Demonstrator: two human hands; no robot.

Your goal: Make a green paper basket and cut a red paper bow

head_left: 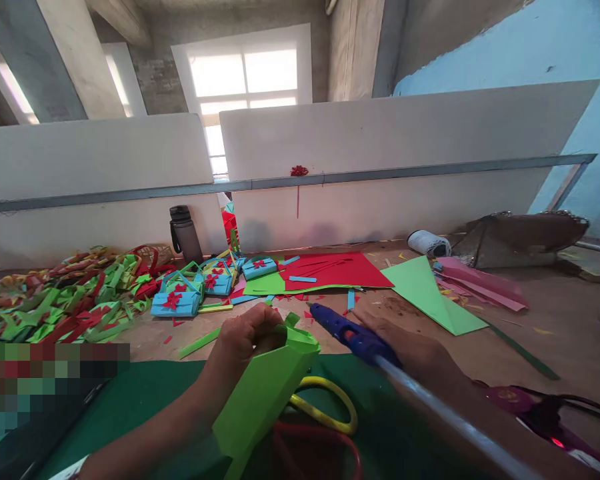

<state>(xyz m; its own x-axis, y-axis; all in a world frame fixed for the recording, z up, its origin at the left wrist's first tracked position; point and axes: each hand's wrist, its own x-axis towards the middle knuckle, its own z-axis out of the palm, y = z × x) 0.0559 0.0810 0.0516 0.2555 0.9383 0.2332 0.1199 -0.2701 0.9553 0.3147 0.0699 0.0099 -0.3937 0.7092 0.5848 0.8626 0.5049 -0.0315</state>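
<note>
My left hand [250, 340] is closed round the upper end of a folded light-green paper piece [265, 383], its fingers partly inside the fold. A long flap of the paper hangs down toward me. My right hand [405, 343] grips a blue glue gun [355, 333] with a glue stick [440, 400] running out of its back. The gun's nozzle points left, close to the paper's upper edge but apart from it. Below the paper lie scissors with yellow handles [347, 407], and a red-rimmed object [320, 433] is partly hidden.
Small blue paper bags with red flowers [175, 301] stand beyond my left hand, beside a heap of green and red paper pieces [80, 300]. Red sheets [340, 272], a green sheet [435, 293], a dark bottle [185, 233] and a power strip [545, 420] lie around.
</note>
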